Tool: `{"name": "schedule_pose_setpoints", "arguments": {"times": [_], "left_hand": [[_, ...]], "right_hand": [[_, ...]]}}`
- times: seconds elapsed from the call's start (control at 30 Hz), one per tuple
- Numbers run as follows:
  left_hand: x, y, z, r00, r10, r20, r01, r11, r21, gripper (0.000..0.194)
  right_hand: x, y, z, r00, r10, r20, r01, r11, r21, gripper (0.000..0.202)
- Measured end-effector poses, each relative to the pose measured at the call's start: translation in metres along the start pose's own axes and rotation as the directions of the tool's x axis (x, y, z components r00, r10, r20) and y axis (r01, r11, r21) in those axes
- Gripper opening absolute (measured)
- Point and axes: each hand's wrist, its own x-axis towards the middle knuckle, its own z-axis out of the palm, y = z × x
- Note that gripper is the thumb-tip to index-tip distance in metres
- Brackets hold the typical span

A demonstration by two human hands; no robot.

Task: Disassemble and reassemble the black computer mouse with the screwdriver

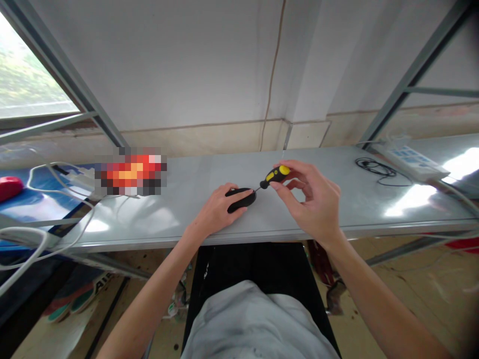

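Observation:
A black computer mouse (243,200) lies on the grey table (202,174), and my left hand (220,207) grips it with fingers over its top and thumb along the near side. My right hand (312,199) pinches the yellow and black handle of a short screwdriver (275,175) between thumb and fingers. The screwdriver slants down to the left, its thin shaft meeting the right end of the mouse. What the tip touches there is too small to make out.
At the left back stands a blurred red and orange item (130,172), near white cables (32,174) and a red mouse (10,187). A coiled black cable (376,167) and a white power strip (415,162) lie at the right. The wall (209,75) rises behind the table.

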Motion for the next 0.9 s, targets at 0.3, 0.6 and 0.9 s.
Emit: {"name": "schedule_pose_setpoints", "arguments": {"times": [0.3,0.6,0.9], "left_hand": [[0.0002,-0.0002,0.0002,1.000,0.003,-0.007,-0.003,1.000,-0.009,0.049],[0.0001,0.0014,-0.0007,1.000,-0.002,0.009,0.002,1.000,-0.003,0.047],[0.0007,0.0017,-0.0014,1.000,-0.004,0.008,0.004,1.000,-0.007,0.047]], "right_hand": [[-0.0003,0.0006,0.0011,1.000,0.002,-0.001,-0.002,1.000,-0.008,0.037],[-0.0016,0.0010,0.0010,1.000,0.002,-0.010,-0.002,1.000,-0.014,0.038],[-0.0014,0.0007,0.0010,1.000,0.004,-0.015,-0.004,1.000,-0.019,0.037]]}}
